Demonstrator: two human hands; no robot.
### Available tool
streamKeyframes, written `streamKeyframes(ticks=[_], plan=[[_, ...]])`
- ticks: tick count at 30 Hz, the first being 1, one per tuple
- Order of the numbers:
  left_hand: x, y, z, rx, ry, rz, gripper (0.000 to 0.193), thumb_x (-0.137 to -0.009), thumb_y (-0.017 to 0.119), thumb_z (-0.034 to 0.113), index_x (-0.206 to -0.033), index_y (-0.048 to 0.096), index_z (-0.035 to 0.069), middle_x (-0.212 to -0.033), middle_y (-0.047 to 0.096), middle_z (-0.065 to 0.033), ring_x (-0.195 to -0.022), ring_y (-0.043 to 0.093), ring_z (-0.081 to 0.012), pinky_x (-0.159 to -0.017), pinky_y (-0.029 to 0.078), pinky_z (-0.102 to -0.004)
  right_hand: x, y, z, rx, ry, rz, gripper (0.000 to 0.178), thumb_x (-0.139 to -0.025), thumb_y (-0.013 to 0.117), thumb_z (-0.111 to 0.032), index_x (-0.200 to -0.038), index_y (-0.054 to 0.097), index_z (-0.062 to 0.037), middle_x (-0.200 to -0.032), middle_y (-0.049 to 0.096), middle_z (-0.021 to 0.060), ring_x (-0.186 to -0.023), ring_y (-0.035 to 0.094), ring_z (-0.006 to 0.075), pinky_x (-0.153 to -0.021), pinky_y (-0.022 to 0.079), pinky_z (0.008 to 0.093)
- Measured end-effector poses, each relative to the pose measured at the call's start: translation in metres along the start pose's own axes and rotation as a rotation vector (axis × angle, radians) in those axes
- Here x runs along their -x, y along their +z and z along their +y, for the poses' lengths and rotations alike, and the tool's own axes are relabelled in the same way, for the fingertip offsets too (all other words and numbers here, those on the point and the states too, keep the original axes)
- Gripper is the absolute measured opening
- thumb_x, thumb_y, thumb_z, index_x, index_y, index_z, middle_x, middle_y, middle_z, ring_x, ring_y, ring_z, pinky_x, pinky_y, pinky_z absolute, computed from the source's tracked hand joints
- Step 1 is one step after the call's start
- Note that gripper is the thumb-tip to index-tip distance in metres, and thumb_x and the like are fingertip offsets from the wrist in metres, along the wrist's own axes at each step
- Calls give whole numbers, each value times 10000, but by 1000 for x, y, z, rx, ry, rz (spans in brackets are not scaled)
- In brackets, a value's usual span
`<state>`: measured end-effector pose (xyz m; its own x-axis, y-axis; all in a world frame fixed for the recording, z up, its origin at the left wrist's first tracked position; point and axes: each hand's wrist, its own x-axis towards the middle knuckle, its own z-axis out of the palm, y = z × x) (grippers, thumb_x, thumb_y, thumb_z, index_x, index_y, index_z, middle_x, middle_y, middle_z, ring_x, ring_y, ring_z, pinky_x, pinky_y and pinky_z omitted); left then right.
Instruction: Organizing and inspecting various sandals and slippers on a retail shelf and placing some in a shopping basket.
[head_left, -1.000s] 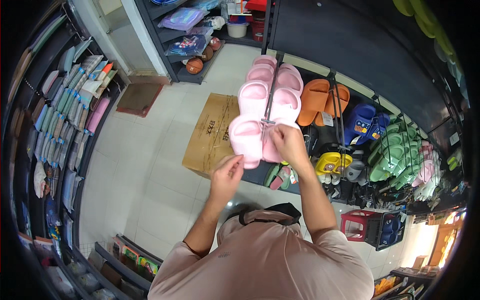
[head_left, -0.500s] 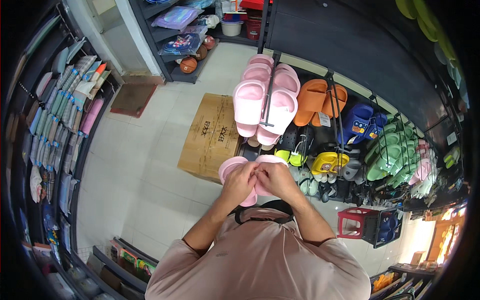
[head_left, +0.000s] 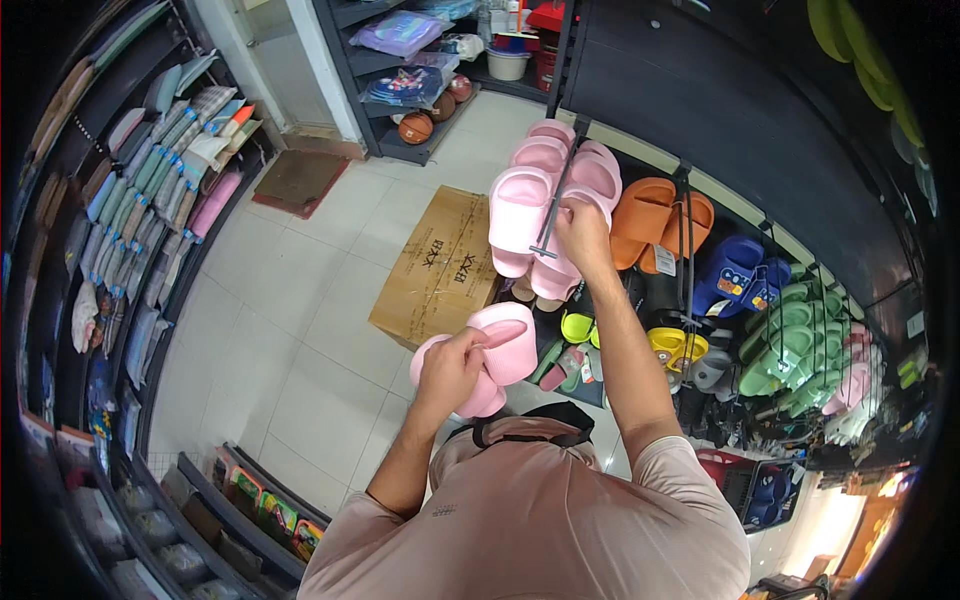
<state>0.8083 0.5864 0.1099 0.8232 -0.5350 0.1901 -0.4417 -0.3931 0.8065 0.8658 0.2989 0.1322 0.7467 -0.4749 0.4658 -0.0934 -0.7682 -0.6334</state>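
- In the head view, my left hand [head_left: 450, 370] is out in front of my waist with its fingers curled in, closed on a pair of pink slippers [head_left: 508, 345].
- The pair is off the rack: one slipper shows to the right of my left hand and just beyond its knuckles, and the other is partly hidden under my fingers and shows on the hand's left side and below it.
- My right hand [head_left: 583, 235] is farther out and to the right, with the fingers bent, against the front of the hanging pink slippers [head_left: 520, 215]; I cannot tell whether it grips one or only touches it.
- Those hang in two columns along a dark metal rod [head_left: 558, 200], and my right hand is just right of the rod, near its front end.
- My two hands are well apart; the held pair lies nearer my body than the right hand, to the left of my right forearm.
- Just beyond the held pair, a cardboard box [head_left: 430, 275] stands on the pale tiled floor [head_left: 325, 390].
- To the right of my right hand hang orange slippers [head_left: 642, 220], then blue slippers [head_left: 725, 275] and green slippers [head_left: 780, 345], with yellow slippers [head_left: 668, 345] lower down, right of my forearm.
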Motion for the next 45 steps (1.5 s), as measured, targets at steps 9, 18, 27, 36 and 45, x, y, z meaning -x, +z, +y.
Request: streamKeyframes(ticks=[9,18,27,36,45], plan=[[23,-11,-29,542,-436,-17,191,-929,467,-4,-939,658,-5,-612,559,-29,-487,532,-101,-463,439,-242,10,-6,-3,4,-36,-45,154,-833,629,-140,-863,698,-6,-756,659,209,-739,657,397,-682,509,468],[24,-21,-54,958,-613,229,206,-976,408,24,-971,609,-22,-814,591,-59,-674,638,-143,-669,595,-285,55,-45,-35,-82,-127,-69,132,-820,642,-104,-873,695,4,-782,666,190,-708,655,374,-670,520,441],[9,-24,-43,932,-461,487,158,-968,530,64,-1032,628,-42,-978,629,-98,-858,658,-196,-819,550,-299,81,-53,-35,-209,-127,-312,112,-804,638,-104,-811,682,-2,-729,632,179,-695,629,360,-661,499,426],[-3,2,-31,327,-26,212,186,-771,723,38,-952,701,-1,-1009,594,-103,-980,588,-231,-879,470,-331,129,-21,-45,-130,-464,-480,98,-782,680,-122,-853,694,-56,-846,618,125,-825,595,339,-800,460,439],[7,15,-26,-11,99,-24,190,-742,778,116,-897,722,22,-994,576,-140,-1003,581,-297,-859,485,-379,147,-13,-56,-190,-406,-614,73,-801,655,-104,-820,634,-37,-833,591,130,-811,596,345,-726,451,450]])
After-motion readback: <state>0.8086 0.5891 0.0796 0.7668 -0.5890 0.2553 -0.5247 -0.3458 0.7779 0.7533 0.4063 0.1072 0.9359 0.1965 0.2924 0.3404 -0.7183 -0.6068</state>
